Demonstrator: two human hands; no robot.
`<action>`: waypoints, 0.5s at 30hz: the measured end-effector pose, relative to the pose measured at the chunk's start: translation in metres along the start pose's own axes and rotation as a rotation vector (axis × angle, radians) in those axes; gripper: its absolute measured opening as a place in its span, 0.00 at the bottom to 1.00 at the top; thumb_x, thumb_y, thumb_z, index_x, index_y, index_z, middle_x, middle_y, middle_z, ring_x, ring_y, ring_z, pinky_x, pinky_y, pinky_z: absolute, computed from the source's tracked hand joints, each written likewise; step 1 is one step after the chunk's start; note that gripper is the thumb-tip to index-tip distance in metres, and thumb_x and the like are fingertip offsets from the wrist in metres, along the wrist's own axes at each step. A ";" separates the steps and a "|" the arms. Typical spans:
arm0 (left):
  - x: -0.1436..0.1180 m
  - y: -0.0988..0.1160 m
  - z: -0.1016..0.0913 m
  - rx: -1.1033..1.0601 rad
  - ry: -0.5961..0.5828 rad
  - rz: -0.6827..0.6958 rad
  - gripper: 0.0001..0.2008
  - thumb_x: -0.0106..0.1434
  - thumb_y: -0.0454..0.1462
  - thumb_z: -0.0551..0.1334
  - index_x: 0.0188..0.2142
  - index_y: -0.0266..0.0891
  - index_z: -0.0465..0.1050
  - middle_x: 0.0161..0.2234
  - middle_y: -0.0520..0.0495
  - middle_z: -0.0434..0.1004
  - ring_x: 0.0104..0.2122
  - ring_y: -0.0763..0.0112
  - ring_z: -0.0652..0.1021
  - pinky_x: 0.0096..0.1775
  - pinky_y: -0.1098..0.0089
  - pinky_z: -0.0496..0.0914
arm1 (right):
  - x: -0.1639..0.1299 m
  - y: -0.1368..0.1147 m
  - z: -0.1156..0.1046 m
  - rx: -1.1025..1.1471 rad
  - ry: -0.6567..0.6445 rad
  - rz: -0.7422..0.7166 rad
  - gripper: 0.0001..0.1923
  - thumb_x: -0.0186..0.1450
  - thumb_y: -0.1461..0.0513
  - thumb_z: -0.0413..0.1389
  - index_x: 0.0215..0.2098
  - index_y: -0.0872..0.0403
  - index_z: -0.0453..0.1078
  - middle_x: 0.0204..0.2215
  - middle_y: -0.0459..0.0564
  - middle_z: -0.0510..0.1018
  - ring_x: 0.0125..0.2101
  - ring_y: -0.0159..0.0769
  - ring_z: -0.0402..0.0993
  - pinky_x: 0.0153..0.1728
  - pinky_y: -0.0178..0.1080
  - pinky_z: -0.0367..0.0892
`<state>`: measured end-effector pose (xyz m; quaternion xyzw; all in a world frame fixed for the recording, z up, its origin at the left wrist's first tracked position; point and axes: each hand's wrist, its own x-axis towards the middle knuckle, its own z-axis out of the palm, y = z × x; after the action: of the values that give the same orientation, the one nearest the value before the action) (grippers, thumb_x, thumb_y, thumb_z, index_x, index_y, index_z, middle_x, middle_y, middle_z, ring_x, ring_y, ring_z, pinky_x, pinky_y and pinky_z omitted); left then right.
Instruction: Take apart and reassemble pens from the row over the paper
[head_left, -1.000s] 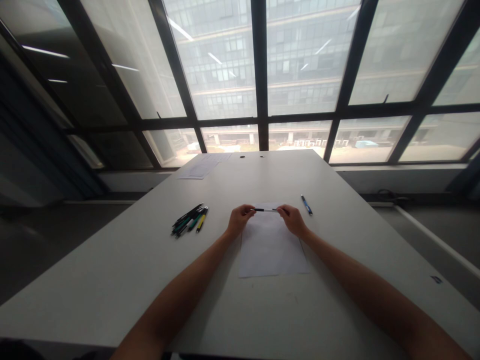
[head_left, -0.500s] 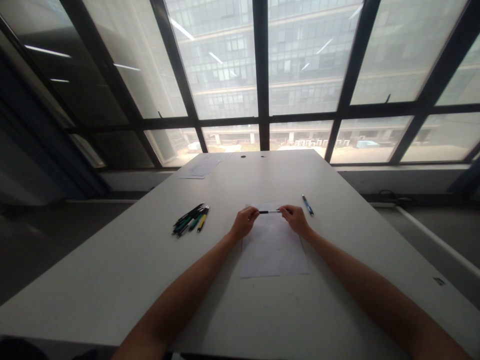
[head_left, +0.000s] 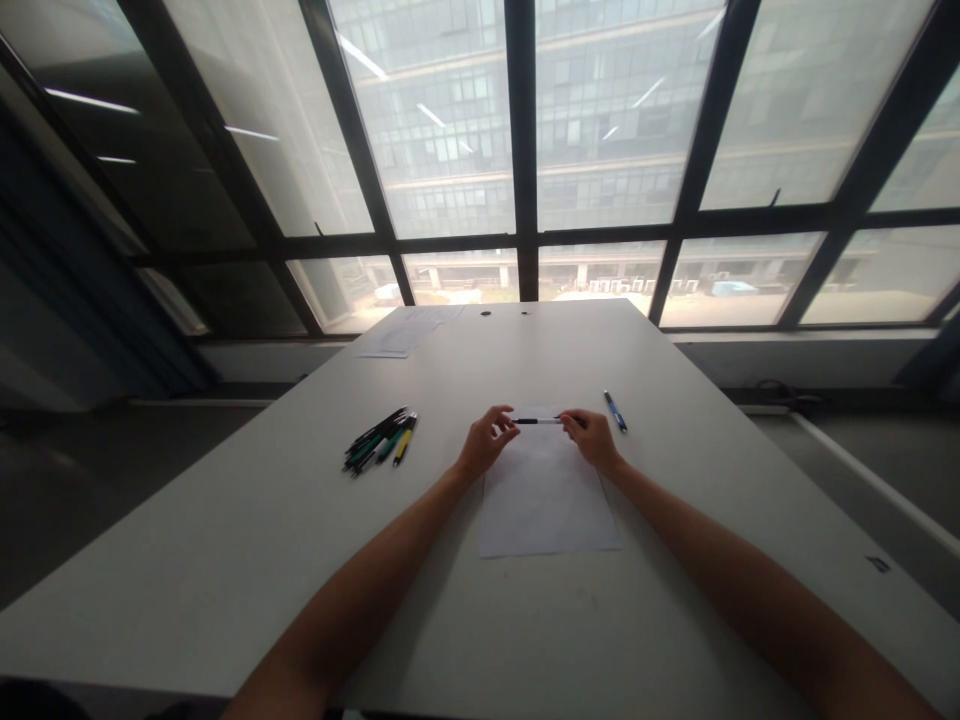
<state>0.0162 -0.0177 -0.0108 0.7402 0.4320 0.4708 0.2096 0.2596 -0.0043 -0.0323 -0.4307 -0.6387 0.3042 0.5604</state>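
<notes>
Both hands are meeting over the far edge of a sheet [head_left: 546,500] lying on the table [head_left: 225,560], with a slim pen [head_left: 537,421] stretched level between them. The right hand [head_left: 594,440] is pinching the pen's right end between thumb and forefinger, the other fingers curling under. The left hand [head_left: 486,442] is at the pen's dark left end with its fingers spreading loosely; the fingertips are touching or just short of the tip, and I cannot tell whether they are actually gripping it. The pen is hovering just above the sheet's far edge, roughly parallel to it. The sheet is sitting near the middle of the table, squared to the near edge, under both wrists. Toward the left edge, a loose bundle of pens [head_left: 379,440] is lying fanned on the bare top, dark barrels with a green and a yellow one among them. Just beyond the right hand, a single blue pen [head_left: 614,410] is resting by itself, pointing toward the far edge. At the far left corner, more papers [head_left: 409,331] are lying flat.
</notes>
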 end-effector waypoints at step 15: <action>0.001 -0.006 0.000 0.147 -0.062 -0.044 0.16 0.66 0.44 0.58 0.27 0.37 0.75 0.24 0.51 0.77 0.25 0.73 0.72 0.32 0.72 0.66 | 0.000 0.002 0.000 0.013 -0.013 -0.022 0.19 0.61 0.49 0.58 0.33 0.58 0.77 0.21 0.48 0.76 0.20 0.32 0.68 0.21 0.33 0.63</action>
<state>0.0140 -0.0138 -0.0143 0.7581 0.4749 0.4098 0.1782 0.2596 -0.0036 -0.0341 -0.4179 -0.6450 0.3048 0.5625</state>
